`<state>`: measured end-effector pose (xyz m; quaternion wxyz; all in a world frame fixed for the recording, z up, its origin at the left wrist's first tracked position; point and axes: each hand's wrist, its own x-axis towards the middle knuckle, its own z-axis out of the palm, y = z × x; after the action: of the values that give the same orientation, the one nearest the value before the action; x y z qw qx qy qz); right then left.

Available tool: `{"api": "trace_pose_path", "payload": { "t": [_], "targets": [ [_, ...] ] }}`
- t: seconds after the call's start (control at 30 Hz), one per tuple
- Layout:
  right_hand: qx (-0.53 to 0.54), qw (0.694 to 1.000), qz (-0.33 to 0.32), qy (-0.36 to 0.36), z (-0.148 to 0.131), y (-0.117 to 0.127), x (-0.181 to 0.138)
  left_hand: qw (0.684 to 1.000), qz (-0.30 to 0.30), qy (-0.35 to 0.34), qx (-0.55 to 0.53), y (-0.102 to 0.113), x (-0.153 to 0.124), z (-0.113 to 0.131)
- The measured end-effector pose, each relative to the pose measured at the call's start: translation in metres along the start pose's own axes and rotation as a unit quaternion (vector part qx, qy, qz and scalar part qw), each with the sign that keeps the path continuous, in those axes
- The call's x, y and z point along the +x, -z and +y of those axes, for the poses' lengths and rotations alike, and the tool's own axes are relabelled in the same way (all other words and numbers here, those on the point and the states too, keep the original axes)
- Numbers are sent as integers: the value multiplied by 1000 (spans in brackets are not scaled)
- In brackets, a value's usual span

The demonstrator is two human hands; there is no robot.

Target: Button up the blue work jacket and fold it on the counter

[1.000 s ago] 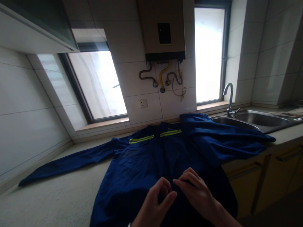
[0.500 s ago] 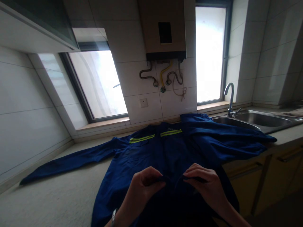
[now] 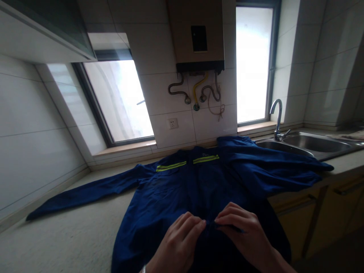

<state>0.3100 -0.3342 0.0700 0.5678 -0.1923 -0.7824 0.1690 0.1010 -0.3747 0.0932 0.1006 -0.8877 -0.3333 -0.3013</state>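
Note:
A dark blue work jacket (image 3: 159,197) with yellow-green reflective strips on its chest lies spread over the countertop, front side up. One sleeve stretches out to the left; the other side reaches right toward the sink. My left hand (image 3: 182,235) pinches the jacket's front edge near its lower middle, fingers closed. Just to the right, my right hand (image 3: 241,227) is closed on the opposite front edge, thumb under and fingers over the cloth. The fingertips of both hands are close together. Deep shadow hides the fastening between them and the hem.
The pale countertop (image 3: 71,235) extends to the left. A steel sink (image 3: 321,144) with a tap (image 3: 278,117) is at the right. Yellow cabinets (image 3: 295,223) stand below. A water heater (image 3: 196,34) with pipes hangs on the wall between two windows.
Both hands have come closer together and slightly lower, bringing the two front edges of the jacket nearly together. My left hand has turned so its back faces up more.

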Motion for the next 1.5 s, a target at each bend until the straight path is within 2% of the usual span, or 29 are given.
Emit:
{"api": "trace_pose_path", "payload": {
  "t": [0.13, 0.4, 0.67, 0.9, 1.33, 1.43, 1.5],
  "targets": [
    [-7, 1000, -4, 4, 2, -1, -1, 999, -29, -6, 19, 1, -1, 1],
    [-15, 1000, -14, 12, 2, -2, -2, 998, -46, -3, 49, 0, -2, 2],
    [-35, 999, -20, 33, 2, -3, -3, 999, -32, -9, 34, 4, 3, 6],
    [-50, 997, -43, 32, 4, -4, -5, 999, -29, -13, 13, -2, 0, 7],
    [-71, 994, -57, 55, -2, -4, -8, 992, 31, -94, 77, 0, 3, 18],
    [-58, 996, -56, 41, 2, -3, -10, 993, 27, -104, 55, 0, 4, 19],
    [-47, 998, -48, 13, 4, -3, -13, 997, 20, -77, 0, 1, 5, 18]
  ]
}}
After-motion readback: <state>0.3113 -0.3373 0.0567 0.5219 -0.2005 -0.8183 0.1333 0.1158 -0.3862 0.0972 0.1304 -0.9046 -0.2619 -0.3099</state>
